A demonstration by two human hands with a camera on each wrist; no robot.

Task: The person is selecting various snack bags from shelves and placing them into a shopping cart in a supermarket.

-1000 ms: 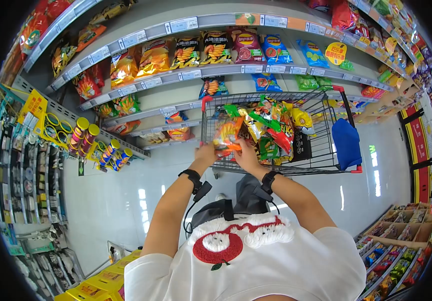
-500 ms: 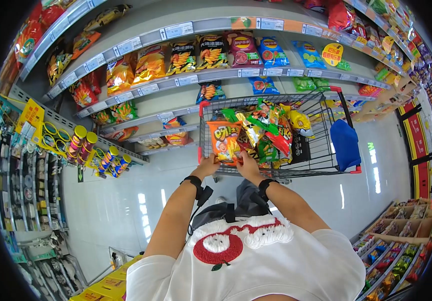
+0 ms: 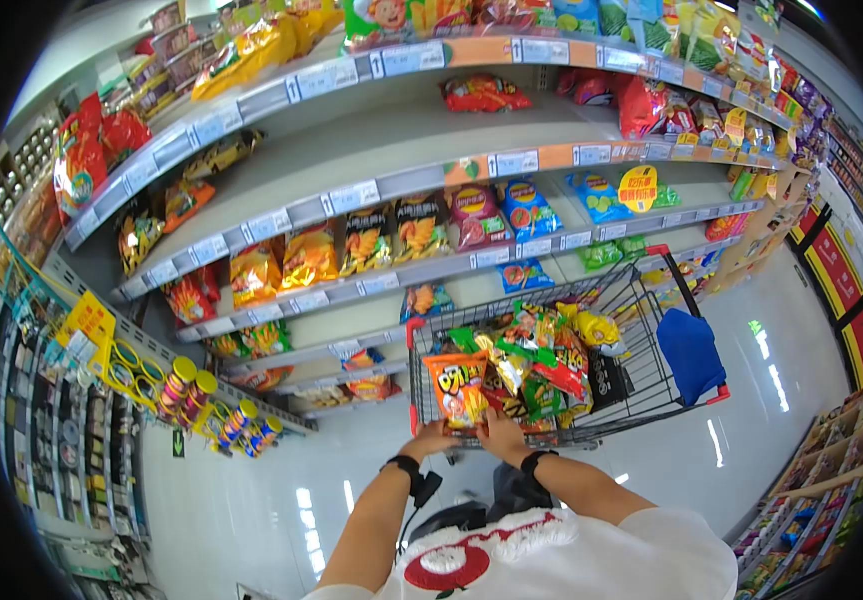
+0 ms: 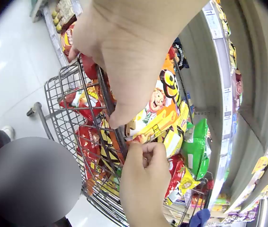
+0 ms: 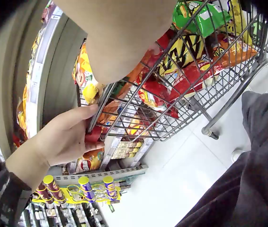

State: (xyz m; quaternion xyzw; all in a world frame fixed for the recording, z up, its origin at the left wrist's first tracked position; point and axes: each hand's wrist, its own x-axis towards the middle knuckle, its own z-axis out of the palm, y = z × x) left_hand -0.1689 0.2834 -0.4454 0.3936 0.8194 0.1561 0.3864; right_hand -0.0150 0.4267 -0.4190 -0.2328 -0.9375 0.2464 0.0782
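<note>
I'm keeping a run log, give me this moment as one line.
Left hand: grips cart rim | Right hand: pinches orange snack bag at lower edge | Bag: in cart, beside other snack bags

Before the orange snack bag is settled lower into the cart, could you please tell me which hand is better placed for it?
Probably the right hand: it pinches the lower edge of the orange snack bag, while the left hand holds the cart by its red corner.
</note>
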